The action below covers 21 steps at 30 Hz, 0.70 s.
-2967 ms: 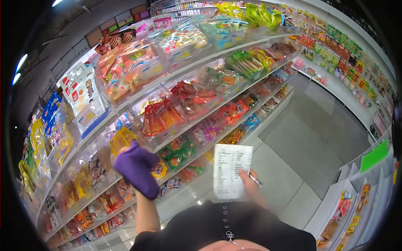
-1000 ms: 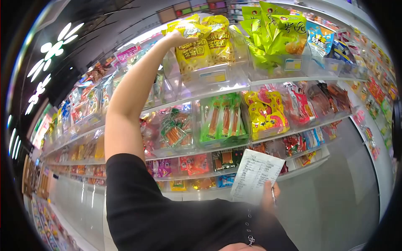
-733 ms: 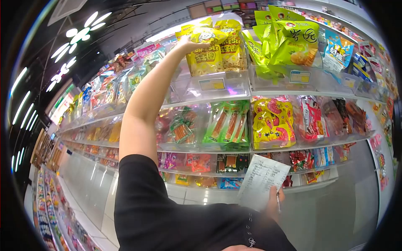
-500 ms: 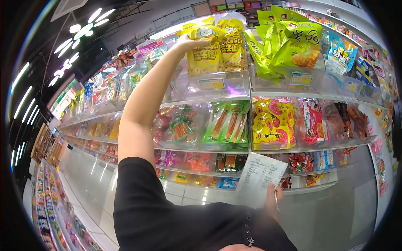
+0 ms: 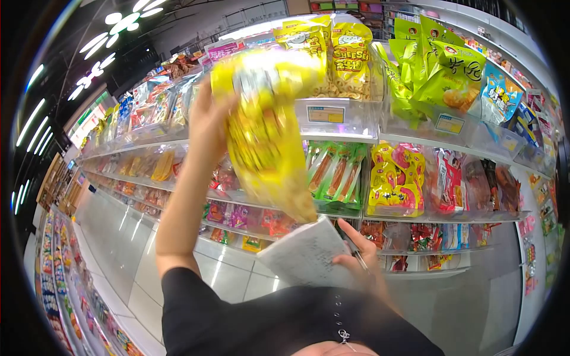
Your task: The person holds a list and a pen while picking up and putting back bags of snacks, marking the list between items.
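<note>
Nearest the camera, a black top (image 5: 285, 317) is seen, with a metal chain (image 5: 340, 323) hung down its front.

Right-hand grip (image 5: 361, 262): closed on the white paper (image 5: 306, 256), the thumb laid over its face and the forefinger extended past its edge. A pen (image 5: 360, 260) is also carried in this hand. Handwriting is visible on the sheet but too blurred to be read.

Left-hand grip (image 5: 209, 121): raised, pinching the upper side of the yellow bag (image 5: 264, 142). The bag is held tilted in front of the shelves, its upper part blurred and washed out by glare. Its lower corner is seen at the top edge of the sheet; whether the two are touching cannot be told.

Beyond, on the middle shelf, green packs (image 5: 338, 172) are placed beside yellow packets (image 5: 396, 184), with red-and-white packets (image 5: 449, 175) to the right.

On the top shelf, more yellow snack bags (image 5: 351, 62) are stood upright in a clear bin (image 5: 362, 115), fronted by a price label (image 5: 325, 114). Light-green bags (image 5: 433, 74) are stood in the neighbouring bin.

Farthest off, lit ceiling lamps (image 5: 124, 22) are noted at upper left.
</note>
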Tool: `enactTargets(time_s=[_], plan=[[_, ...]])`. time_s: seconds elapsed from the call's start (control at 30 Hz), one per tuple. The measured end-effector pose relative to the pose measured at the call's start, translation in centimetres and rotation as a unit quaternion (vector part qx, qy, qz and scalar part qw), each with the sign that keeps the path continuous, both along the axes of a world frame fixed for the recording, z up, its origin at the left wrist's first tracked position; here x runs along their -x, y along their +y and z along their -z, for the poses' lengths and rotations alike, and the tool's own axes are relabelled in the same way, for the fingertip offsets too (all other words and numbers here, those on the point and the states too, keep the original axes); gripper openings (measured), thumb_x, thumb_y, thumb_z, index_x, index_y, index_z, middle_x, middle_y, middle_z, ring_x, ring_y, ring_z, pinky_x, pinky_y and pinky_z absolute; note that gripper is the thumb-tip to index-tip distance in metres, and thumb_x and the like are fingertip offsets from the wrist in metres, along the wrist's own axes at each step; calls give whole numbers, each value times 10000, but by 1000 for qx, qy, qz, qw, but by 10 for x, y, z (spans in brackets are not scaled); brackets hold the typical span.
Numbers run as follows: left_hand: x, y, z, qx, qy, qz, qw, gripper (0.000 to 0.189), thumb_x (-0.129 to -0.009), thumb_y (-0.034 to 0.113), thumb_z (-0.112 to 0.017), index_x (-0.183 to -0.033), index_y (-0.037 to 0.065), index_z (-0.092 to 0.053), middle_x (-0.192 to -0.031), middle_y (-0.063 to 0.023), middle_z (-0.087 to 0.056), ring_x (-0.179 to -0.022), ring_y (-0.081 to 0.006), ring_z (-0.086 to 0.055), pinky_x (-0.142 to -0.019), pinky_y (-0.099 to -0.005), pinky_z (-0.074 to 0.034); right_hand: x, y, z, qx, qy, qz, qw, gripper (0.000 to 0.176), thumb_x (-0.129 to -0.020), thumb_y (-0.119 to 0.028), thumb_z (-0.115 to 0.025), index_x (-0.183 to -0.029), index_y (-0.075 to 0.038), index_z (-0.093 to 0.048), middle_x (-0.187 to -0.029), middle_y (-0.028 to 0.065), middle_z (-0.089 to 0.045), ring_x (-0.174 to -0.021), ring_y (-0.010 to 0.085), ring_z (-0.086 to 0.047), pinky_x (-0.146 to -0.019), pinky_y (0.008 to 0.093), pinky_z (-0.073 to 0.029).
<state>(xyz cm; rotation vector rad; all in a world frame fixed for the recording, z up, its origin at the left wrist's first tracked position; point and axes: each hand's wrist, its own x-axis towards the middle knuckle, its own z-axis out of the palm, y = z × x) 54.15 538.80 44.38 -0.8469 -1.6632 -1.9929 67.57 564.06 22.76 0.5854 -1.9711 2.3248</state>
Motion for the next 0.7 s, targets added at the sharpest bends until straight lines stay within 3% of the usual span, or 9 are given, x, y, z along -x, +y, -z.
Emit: enactTargets(time_s=[0.1, 0.17, 0.2, 0.3, 0.33, 0.47, 0.57, 0.7], plan=[[-32, -8, 74, -7, -21, -60, 998, 508, -819, -25, -558, -1296, 21, -389, -1189, -111, -541, -1068, -199, -558, -911, -325, -452, 18, -21, -14, 8, -10, -67, 998, 586, -766, -65, -738, -1299, -34, -497, -1158, 71, -612, -1012, 76, -538, -871, 218, -422], [-49, -19, 98, -60, -39, -85, 994, 453, -829, -43, -545, -1255, 15, -400, -1176, -112, -550, -1068, -194, -558, -923, -323, -444, 34, -34, 0, -44, -6, -76, 996, 564, -780, -80, -730, -1294, -36, -503, -1124, 55, -628, -988, 64, -539, -858, 216, -426], [-54, -23, 105, -90, -46, -96, 990, 426, -835, -52, -538, -1235, 12, -405, -1170, -112, -555, -1067, -192, -559, -929, -322, -440, 37, -39, 11, -35, -69, -100, 992, 484, -810, -98, -706, -1258, -29, -536, -1064, 42, -650, -930, 54, -554, -824, 211, -437], [-69, -40, 130, -140, -79, -119, 980, 431, -834, -64, -519, -1241, 12, -401, -1162, -111, -549, -1035, -192, -567, -915, -319, -449, 32, -58, 20, -16, -86, -114, 990, 402, -836, -112, -683, -1211, -20, -573, -961, 10, -665, -844, 47, -561, -770, 213, -451], [-78, -44, 137, -154, -83, -128, 976, 439, -830, -64, -519, -1245, 13, -400, -1164, -111, -546, -1036, -195, -566, -914, -322, -449, 24, -60, 16, -3, -53, -125, 991, 333, -850, -146, -674, -1151, -18, -611, -870, -2, -657, -771, 46, -550, -712, 209, -447], [-93, -62, 156, -170, -66, -155, 971, 500, -829, -25, -534, -1300, 23, -375, -1205, -110, -527, -1084, -206, -548, -928, -339, -446, 13, -68, 23, -47, -24, -134, 990, 289, -855, -214, -671, -1068, -23, -631, -785, 29, -643, -738, 42, -538, -674, 211, -448], [-102, -66, 157, -182, -74, -160, 967, 535, -817, -1, -543, -1319, 25, -361, -1217, -115, -520, -1110, -219, -536, -944, -353, -436, 15, -62, 30, -115, 6, -154, 981, 291, -847, -200, -678, -1079, -31, -628, -793, 45, -648, -749, 49, -569, -677, 225, -467], [-101, -67, 155, -227, -79, -185, 953, 500, -816, 31, -508, -1298, 19, -375, -1198, -130, -527, -1074, -235, -558, -913, -363, -456, 13, -61, 33, -91, 90, -116, 985, 387, -790, -202, -735, -1130, -57, -620, -902, 82, -673, -818, 98, -627, -713, 248, -486]])
